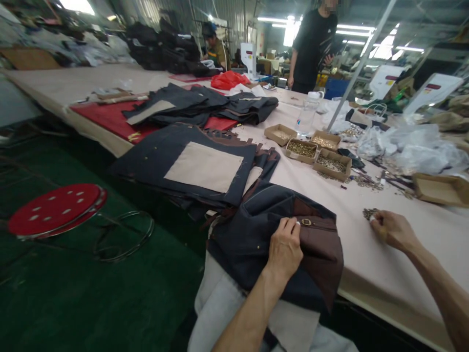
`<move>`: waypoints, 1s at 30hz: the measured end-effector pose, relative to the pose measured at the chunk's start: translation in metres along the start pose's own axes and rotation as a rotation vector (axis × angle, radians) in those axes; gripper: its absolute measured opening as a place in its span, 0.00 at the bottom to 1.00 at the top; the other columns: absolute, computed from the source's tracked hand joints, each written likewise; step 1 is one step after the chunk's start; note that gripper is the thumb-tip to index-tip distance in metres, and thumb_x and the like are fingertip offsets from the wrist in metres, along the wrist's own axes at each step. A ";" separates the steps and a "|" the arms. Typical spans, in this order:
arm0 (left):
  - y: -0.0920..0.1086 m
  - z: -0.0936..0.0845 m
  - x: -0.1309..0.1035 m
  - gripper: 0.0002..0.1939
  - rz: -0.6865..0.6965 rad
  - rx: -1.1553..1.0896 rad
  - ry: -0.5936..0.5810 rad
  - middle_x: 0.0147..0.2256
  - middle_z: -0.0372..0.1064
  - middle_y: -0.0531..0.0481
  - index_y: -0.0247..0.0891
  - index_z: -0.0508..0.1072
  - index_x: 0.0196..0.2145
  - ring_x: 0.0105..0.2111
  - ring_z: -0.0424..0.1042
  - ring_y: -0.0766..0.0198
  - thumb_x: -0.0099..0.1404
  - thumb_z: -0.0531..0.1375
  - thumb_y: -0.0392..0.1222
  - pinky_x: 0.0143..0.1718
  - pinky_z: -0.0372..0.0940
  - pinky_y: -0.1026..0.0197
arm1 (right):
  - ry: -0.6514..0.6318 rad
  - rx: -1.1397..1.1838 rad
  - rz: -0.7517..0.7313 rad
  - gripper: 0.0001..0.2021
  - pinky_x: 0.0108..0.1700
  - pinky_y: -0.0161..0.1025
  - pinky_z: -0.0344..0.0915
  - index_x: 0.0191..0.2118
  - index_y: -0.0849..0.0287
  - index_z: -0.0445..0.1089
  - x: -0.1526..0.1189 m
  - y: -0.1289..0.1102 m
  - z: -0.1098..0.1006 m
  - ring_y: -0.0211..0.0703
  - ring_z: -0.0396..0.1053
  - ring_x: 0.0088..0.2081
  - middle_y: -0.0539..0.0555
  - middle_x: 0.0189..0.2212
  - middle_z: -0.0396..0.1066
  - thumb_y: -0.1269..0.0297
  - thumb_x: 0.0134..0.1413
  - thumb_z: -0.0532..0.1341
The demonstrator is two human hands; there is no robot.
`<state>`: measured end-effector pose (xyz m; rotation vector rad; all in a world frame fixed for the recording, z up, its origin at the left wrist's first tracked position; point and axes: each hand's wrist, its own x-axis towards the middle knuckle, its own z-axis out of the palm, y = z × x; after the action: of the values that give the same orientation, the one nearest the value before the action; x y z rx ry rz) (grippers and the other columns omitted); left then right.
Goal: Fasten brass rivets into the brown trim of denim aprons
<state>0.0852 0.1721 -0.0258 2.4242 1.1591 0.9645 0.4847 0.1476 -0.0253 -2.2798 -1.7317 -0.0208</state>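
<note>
A dark navy and brown sewn fabric piece (318, 244) hangs over the table's front edge and my lap. My left hand (286, 247) is closed on it, fingers bent against the cloth beside a small brass-coloured rectangular fitting (306, 222) on the brown part. To the right, my right hand (394, 230) is at the tabletop, thumb and fingers pinched together at a little pile of small metal parts (369, 213). Whatever sits between those fingertips is too small to make out. White coverings show on fingertips of both hands.
Stacked navy panels with beige patches (205, 166) lie to the left. Cardboard trays of small metal parts (331, 165) stand ahead, near a clear jug (308, 115) and a slanting metal pole (361, 66). A red stool (56, 210) is at left. A person (311, 49) stands across the table.
</note>
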 end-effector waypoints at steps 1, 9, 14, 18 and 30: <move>-0.001 0.000 -0.001 0.18 0.001 -0.012 0.007 0.53 0.69 0.38 0.30 0.72 0.51 0.54 0.65 0.54 0.66 0.52 0.27 0.58 0.68 0.51 | 0.016 0.021 -0.017 0.11 0.27 0.39 0.56 0.25 0.57 0.71 -0.005 -0.018 -0.002 0.44 0.66 0.22 0.52 0.19 0.70 0.56 0.51 0.59; -0.006 0.001 -0.002 0.18 0.012 -0.092 0.055 0.51 0.70 0.38 0.30 0.73 0.50 0.52 0.67 0.53 0.66 0.51 0.26 0.56 0.69 0.48 | 0.014 0.351 -0.536 0.07 0.36 0.38 0.64 0.40 0.57 0.69 -0.035 -0.199 0.018 0.43 0.68 0.32 0.55 0.34 0.70 0.62 0.62 0.56; -0.007 0.000 -0.003 0.18 0.013 -0.139 0.080 0.50 0.71 0.39 0.30 0.74 0.50 0.51 0.67 0.54 0.67 0.51 0.26 0.54 0.70 0.48 | 0.016 0.254 -0.586 0.08 0.42 0.41 0.66 0.43 0.59 0.69 -0.035 -0.215 0.044 0.45 0.68 0.37 0.57 0.39 0.69 0.66 0.65 0.54; -0.008 0.000 -0.003 0.18 -0.005 -0.160 0.091 0.50 0.71 0.40 0.30 0.74 0.50 0.51 0.67 0.54 0.67 0.50 0.27 0.55 0.69 0.49 | 0.041 0.259 -0.566 0.08 0.43 0.41 0.66 0.45 0.58 0.69 -0.036 -0.214 0.052 0.46 0.69 0.39 0.57 0.39 0.69 0.66 0.66 0.54; -0.021 -0.004 -0.004 0.24 -0.013 -0.206 0.170 0.49 0.72 0.42 0.38 0.74 0.53 0.49 0.69 0.53 0.65 0.50 0.25 0.52 0.72 0.48 | 0.134 0.310 -0.653 0.11 0.39 0.46 0.67 0.48 0.54 0.68 -0.037 -0.226 0.073 0.50 0.69 0.37 0.58 0.39 0.69 0.72 0.63 0.55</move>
<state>0.0687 0.1822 -0.0352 2.2061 1.0682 1.2407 0.2491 0.1847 -0.0544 -1.3990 -2.1455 -0.0323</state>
